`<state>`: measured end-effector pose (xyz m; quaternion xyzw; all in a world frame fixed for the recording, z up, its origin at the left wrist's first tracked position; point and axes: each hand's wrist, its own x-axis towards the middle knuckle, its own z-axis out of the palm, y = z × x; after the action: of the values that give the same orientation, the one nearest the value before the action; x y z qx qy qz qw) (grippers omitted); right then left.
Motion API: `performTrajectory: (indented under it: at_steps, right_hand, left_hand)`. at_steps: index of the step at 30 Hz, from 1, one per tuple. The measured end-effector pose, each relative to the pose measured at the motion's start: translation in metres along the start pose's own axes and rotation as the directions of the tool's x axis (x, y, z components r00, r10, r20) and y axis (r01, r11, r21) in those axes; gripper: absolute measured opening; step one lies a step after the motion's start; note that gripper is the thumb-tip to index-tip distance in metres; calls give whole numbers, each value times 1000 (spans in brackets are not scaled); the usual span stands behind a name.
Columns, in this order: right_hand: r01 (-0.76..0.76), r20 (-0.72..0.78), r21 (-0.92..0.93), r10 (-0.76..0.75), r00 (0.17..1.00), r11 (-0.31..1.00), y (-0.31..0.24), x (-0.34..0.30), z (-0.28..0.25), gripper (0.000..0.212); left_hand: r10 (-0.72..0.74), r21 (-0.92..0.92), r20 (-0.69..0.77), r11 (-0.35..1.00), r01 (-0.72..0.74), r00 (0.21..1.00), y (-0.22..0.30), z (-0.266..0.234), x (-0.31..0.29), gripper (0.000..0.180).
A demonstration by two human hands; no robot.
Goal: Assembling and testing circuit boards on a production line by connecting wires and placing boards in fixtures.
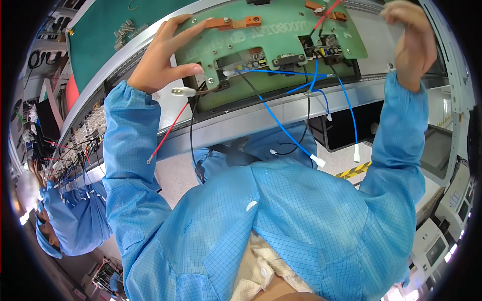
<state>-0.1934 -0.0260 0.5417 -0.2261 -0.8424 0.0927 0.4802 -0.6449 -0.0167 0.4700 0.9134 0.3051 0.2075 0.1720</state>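
My left hand (168, 55) rests with fingers spread on the left edge of a green plate fixture (281, 36). Its fingertips reach toward an orange-brown clamp bar (233, 22), and the thumb lies near the lower left corner. Small circuit boards (253, 59) show through the plate's cut-outs. Blue wires (281, 120) with white connectors (317, 160) and a red wire (168, 131) hang over the front edge. A white connector (183, 92) sits just below my left thumb. My right hand (414, 45) is raised right of the fixture, its bent fingers blurred; no object shows in it.
A metal rail (241, 111) runs along the bench front. Left of it lies a green mat (98, 42) with a pile of small metal parts (125, 32). A black bin (346, 128) stands below the rail. At the far left, another person (75, 215) works beside bundled wires.
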Motion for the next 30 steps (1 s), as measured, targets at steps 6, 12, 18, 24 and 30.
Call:
performTrajectory:
  at_steps: [6, 12, 18, 24, 30]
  right_hand:
    - [-506, 83, 57, 500, 862, 861, 36, 2, 58, 35]
    - [-526, 214, 86, 500, 839, 846, 77, -19, 75, 28]
    - [-449, 153, -43, 450, 880, 893, 58, -12, 69, 26]
    - [-299, 107, -245, 332, 937, 922, 68, -22, 65, 25]
    - [-335, 79, -240, 362, 929, 911, 72, -26, 65, 24]
  left_hand:
    - [-60, -18, 39, 998, 61, 997, -3, 0, 0, 86]
    - [-95, -63, 68, 993, 99, 993, 2, 5, 9, 89]
    - [-106, -55, 105, 992, 112, 989, 15, 5, 16, 92]
    - [-105, 69, 181, 993, 94, 978, 18, 7, 28, 96]
    - [-153, 117, 198, 984, 131, 968, 28, 7, 37, 97]
